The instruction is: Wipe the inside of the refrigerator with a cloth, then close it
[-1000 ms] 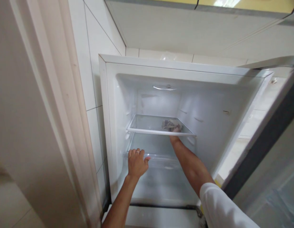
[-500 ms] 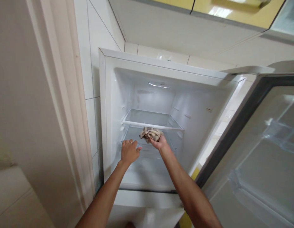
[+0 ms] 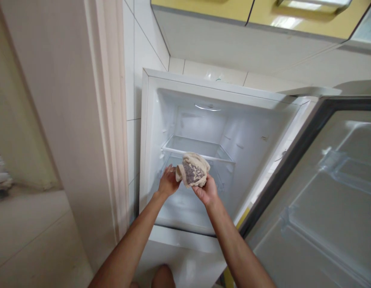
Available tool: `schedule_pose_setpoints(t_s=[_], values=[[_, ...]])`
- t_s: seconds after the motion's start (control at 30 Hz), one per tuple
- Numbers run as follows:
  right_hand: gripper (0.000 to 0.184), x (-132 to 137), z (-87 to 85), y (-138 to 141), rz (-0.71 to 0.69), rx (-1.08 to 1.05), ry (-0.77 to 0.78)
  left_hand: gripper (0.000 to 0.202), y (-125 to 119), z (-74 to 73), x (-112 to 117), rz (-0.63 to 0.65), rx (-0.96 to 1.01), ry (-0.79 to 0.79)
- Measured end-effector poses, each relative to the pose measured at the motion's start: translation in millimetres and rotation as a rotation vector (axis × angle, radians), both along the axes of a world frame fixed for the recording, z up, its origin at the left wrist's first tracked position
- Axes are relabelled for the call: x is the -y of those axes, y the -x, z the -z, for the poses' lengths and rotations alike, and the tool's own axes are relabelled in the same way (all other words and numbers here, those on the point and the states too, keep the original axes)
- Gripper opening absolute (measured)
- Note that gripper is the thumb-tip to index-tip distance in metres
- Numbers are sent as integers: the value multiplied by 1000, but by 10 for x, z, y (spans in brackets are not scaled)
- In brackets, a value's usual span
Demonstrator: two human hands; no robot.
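A crumpled beige cloth (image 3: 195,170) with a dark pattern is bunched up in front of the fridge shelves. My right hand (image 3: 207,190) grips it from below and from the right, thumb on the near side. At the cloth's left edge is my left hand (image 3: 169,182), with its thumb against the fabric and its fingers curled partly out of sight behind it. Both hands are inside the opening of a white fridge (image 3: 145,148). Just beyond them is a glass shelf (image 3: 200,146) with a white front edge.
The fridge door (image 3: 332,192) stands open on the right, with clear door racks (image 3: 350,168). A door frame (image 3: 109,120) rises close on the left. Yellow cabinets (image 3: 203,10) hang above. A knee (image 3: 163,276) shows at the bottom.
My left hand has moved right to the cloth and closed on its edge. The cloth, raised in my right hand, has been turned and its patterned side shows. The view has shifted slightly.
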State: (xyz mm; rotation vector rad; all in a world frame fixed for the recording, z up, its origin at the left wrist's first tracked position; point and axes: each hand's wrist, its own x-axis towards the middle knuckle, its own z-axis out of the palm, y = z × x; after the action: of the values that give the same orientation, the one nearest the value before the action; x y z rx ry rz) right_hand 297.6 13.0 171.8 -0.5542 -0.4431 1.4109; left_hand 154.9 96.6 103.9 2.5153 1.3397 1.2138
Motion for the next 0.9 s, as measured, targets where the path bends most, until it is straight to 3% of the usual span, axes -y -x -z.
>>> schedule_pose_setpoints(t_s=[0.07, 0.2, 0.33, 0.43, 0.53, 0.7, 0.8, 0.9], values=[[34, 134, -16, -57, 55, 51, -19, 47, 5, -47, 94, -5, 95, 27], [39, 360, -22, -121, 306, 227, -65, 42, 20, -161, 468, -5, 689, 276], [54, 517, -18, -43, 568, 619, -201, 61, -56, -312, 1038, 300, 1209, 634], [53, 623, 21, 133, 669, 926, -336, 86, -191, -472, 1384, 471, 1284, 634], [55, 741, 72, 317, 535, 1139, -543, 93, -254, -672, 1538, 533, 1328, 564], [74, 885, 39, 358, 281, 1303, -806, 82, -78, -955, 1500, 417, 1479, 458], [86, 930, -15, 284, 174, 1248, -841, 68, 52, -1059, 1390, 326, 1552, 388], [85, 940, 14, 201, 164, 1121, -810, 56, 157, -1165, 1250, 171, 1525, 244]])
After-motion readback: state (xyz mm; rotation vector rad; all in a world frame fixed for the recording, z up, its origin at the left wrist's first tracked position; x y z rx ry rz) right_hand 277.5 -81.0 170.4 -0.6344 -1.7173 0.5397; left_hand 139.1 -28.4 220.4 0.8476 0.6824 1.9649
